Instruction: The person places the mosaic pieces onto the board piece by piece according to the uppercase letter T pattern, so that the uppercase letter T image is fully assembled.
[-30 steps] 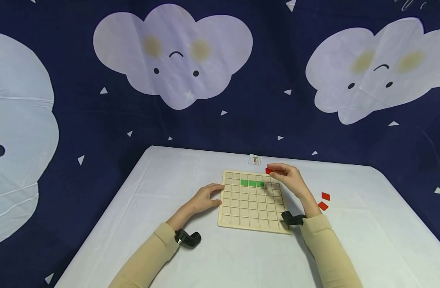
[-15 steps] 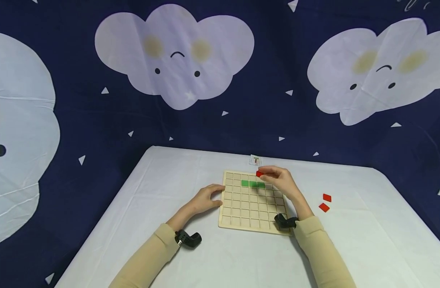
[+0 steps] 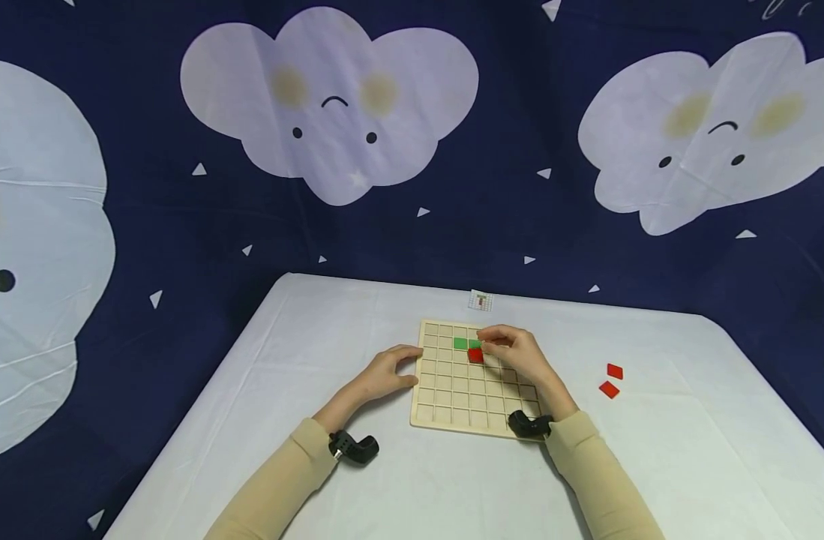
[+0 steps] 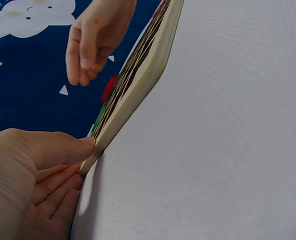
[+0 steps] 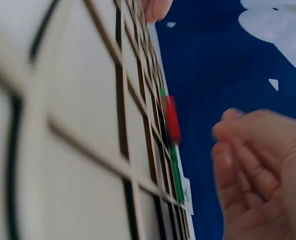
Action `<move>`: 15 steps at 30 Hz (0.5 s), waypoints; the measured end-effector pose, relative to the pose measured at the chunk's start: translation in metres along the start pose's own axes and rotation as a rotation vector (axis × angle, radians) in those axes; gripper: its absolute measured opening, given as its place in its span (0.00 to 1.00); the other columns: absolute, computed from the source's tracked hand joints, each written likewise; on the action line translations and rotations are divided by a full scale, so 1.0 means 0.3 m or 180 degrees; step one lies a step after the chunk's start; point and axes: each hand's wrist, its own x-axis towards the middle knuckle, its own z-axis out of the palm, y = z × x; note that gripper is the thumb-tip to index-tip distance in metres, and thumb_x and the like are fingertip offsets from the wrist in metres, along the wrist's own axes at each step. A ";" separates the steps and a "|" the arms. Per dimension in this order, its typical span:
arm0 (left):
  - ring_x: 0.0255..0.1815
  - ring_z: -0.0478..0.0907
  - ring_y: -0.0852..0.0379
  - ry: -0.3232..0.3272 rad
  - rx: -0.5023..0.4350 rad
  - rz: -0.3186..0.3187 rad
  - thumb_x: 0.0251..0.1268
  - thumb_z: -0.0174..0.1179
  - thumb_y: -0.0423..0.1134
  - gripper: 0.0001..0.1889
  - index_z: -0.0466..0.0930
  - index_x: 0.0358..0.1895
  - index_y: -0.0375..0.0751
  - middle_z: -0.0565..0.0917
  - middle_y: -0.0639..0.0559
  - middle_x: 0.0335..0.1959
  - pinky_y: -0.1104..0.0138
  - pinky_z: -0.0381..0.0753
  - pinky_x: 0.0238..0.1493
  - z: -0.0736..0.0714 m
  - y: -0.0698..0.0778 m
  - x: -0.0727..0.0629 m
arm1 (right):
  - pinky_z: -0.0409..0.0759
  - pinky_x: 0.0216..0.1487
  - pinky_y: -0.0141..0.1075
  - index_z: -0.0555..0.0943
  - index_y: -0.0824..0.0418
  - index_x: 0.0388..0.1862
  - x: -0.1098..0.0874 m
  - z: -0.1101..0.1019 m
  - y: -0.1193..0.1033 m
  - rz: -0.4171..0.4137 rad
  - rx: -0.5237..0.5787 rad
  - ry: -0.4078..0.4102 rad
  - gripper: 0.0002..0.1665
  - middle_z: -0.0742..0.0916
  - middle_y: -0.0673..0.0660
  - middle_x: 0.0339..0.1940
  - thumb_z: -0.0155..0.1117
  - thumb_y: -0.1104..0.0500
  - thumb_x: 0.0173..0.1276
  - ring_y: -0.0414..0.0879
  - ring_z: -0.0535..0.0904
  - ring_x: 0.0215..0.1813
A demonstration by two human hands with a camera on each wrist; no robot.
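Note:
A pale wooden grid board point(image 3: 445, 405) lies on the table. My left hand point(image 3: 385, 371) touches its left edge with thumb and fingertips; in the left wrist view the thumb point(image 4: 63, 148) rests at the rim. Over the board's upper part, my right hand point(image 3: 519, 354) has its fingertips just beside a red square tile point(image 3: 475, 356). In the right wrist view a gap separates those fingers point(image 5: 233, 150) from the red tile point(image 5: 172, 120), which sits slightly proud of the grid. Two green tiles point(image 3: 460, 343) show in a row behind it; the right hand covers the row's right end.
Two loose red tiles point(image 3: 615, 371) lie on the white table point(image 3: 688, 427), right of the board. A small printed pattern card point(image 3: 480, 301) is behind the board. A dark blue cloth with clouds point(image 3: 331, 105) hangs at the back.
My right hand has moved left and nearer over the grid, and the red tile it pinched is now on the board in front of the green row, let go. The left hand stays in place.

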 end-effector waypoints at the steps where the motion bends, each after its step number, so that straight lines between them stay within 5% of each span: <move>1: 0.66 0.65 0.47 -0.0002 -0.0006 0.0001 0.56 0.65 0.30 0.29 0.70 0.63 0.32 0.71 0.41 0.63 0.59 0.62 0.67 0.000 0.000 0.000 | 0.81 0.43 0.33 0.80 0.72 0.50 -0.005 0.002 -0.011 -0.0024 -0.0023 -0.0023 0.16 0.83 0.63 0.49 0.63 0.66 0.64 0.55 0.80 0.46; 6: 0.66 0.65 0.46 0.0002 -0.0013 0.0007 0.56 0.65 0.30 0.29 0.70 0.62 0.32 0.72 0.41 0.62 0.58 0.62 0.67 0.001 0.000 0.000 | 0.80 0.45 0.32 0.78 0.74 0.51 -0.021 0.010 -0.048 -0.0084 -0.0074 -0.0118 0.17 0.82 0.66 0.50 0.62 0.68 0.65 0.58 0.80 0.47; 15: 0.66 0.65 0.47 -0.0009 -0.0006 -0.0056 0.56 0.65 0.31 0.29 0.70 0.63 0.32 0.72 0.41 0.62 0.59 0.62 0.68 -0.002 0.008 0.001 | 0.80 0.49 0.39 0.82 0.60 0.50 0.011 0.039 0.100 -0.0074 -0.0405 -0.0124 0.19 0.85 0.55 0.48 0.70 0.59 0.60 0.49 0.80 0.47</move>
